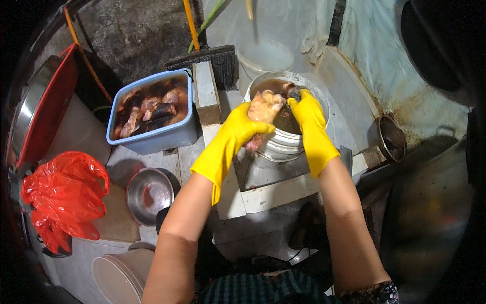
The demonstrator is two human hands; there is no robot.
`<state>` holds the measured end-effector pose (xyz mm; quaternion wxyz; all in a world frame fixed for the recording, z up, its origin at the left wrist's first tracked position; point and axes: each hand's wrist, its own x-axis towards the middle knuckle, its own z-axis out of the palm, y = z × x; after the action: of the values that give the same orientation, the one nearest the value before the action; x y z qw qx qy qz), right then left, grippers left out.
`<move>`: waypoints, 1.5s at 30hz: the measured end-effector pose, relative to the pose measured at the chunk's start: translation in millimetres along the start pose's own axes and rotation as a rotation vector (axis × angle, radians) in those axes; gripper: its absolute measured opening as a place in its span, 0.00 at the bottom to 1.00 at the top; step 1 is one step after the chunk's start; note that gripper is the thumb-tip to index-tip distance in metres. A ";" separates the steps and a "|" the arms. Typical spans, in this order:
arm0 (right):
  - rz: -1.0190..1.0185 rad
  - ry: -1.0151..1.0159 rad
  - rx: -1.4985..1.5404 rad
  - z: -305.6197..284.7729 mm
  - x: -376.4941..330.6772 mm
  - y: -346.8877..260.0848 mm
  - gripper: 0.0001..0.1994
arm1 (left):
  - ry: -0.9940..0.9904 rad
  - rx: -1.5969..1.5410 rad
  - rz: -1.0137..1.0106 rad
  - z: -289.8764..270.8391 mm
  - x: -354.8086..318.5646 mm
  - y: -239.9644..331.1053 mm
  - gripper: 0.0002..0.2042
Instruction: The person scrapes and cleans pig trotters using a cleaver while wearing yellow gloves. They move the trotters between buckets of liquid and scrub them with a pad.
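Note:
My yellow-gloved left hand (237, 130) is closed round a pale, lumpy piece of meat (265, 109), like an animal's foot, with a reddish lower end. It holds the piece over the near left rim of a white bucket (276, 153) of murky brown water. On the bucket's right side, my right hand (308, 112), in a matching glove, has its fingers closed on a small dark grey wad (294, 92) that looks like a scouring pad. Part of the wad is hidden by the fingers. Another bit of meat shows behind it near the far rim.
A light blue tub (167, 139) of meat pieces in reddish-brown water stands left. Behind are a broom (217, 58) and another white bucket (266, 50). Nearer left are a metal bowl (150, 196), a red plastic bag (68, 195) and a pale tub (119, 276). Tiled ledges surround the bucket.

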<state>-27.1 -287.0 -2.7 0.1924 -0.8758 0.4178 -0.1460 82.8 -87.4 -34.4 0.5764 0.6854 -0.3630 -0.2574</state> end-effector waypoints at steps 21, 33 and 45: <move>-0.710 0.277 0.321 2.1 -79.8 -18.8 0.27 | 0.014 0.131 -0.168 17.8 11.6 0.4 0.57; -0.137 0.227 0.224 -18.8 -18.6 -47.0 0.26 | 0.049 0.216 -0.235 14.0 2.5 8.4 0.57; -0.361 0.012 -0.172 -12.2 -5.1 -48.4 0.23 | -0.037 0.378 -0.154 22.2 1.9 29.6 0.58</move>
<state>-2.6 -257.6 29.8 0.0849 -0.9489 0.2660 -0.1471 60.9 -104.4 -9.8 0.4093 0.8022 -0.3620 -0.2406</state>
